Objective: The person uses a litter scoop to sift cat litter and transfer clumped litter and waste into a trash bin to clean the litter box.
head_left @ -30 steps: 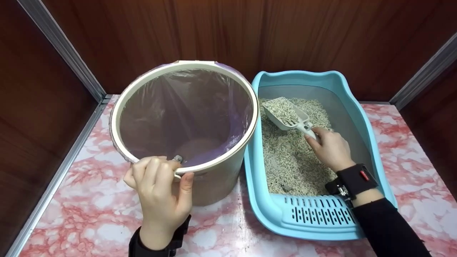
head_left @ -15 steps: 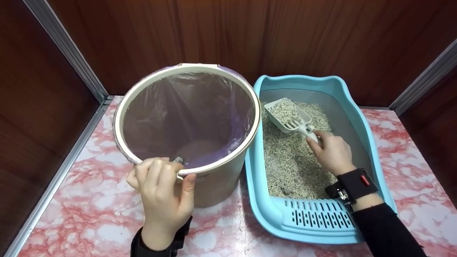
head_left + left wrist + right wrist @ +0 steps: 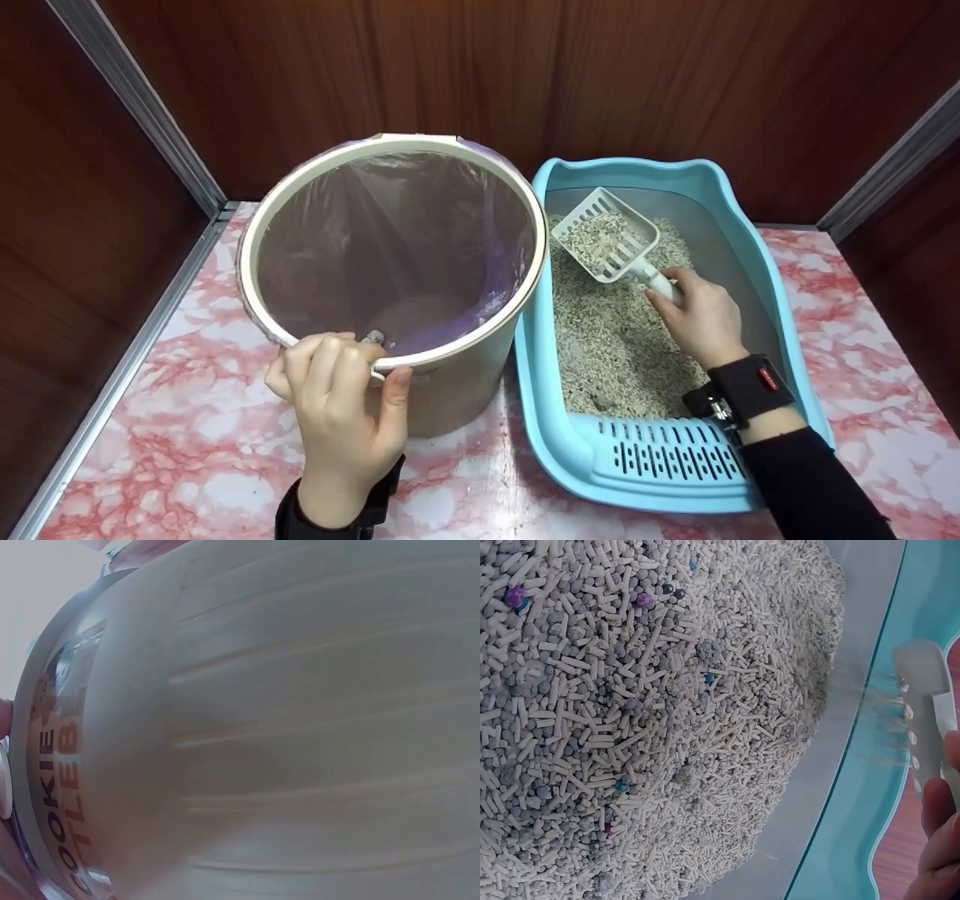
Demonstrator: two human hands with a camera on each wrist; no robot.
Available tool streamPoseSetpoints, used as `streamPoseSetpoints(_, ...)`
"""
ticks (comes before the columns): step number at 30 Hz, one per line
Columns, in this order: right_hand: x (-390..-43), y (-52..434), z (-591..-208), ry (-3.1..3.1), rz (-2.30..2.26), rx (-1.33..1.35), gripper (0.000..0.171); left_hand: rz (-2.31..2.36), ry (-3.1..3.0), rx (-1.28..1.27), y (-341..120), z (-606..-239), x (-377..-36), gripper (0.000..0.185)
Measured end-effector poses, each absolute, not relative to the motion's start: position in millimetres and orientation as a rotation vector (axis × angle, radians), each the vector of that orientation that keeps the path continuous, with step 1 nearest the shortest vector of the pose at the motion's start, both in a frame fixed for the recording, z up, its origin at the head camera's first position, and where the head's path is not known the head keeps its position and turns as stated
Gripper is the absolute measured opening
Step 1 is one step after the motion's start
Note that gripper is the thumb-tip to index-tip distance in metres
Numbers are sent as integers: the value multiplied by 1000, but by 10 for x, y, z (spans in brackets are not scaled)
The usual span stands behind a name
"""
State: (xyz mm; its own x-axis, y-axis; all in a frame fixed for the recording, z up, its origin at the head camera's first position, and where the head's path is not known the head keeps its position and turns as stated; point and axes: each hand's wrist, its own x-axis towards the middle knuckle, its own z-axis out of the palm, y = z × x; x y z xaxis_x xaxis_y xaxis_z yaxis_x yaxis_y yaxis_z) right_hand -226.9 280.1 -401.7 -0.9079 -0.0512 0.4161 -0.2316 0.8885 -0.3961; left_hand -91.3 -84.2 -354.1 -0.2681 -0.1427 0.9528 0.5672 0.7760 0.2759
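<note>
On the pink marbled counter (image 3: 187,442), the right hand (image 3: 694,319) best keeps its white slotted plastic scoop (image 3: 606,234) over the blue litter tray (image 3: 757,247) while sifting, the left hand (image 3: 341,405) gripping the cream lined bin (image 3: 450,386) beside it.

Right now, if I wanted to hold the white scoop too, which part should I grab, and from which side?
Grab the scoop by its narrow handle, the end nearest you, where the right hand holds it now. Come from the front, low over the litter. The wide slotted bowl points away toward the back wall of the blue litter box and carries litter, so holding that end would probably spill it.
</note>
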Motion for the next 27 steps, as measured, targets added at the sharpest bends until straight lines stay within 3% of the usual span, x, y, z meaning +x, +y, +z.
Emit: streamPoseSetpoints(27,-2258,2786,-4014,-2631,650,180,28,-704,-1721,-331,-839,-3535,-919,50)
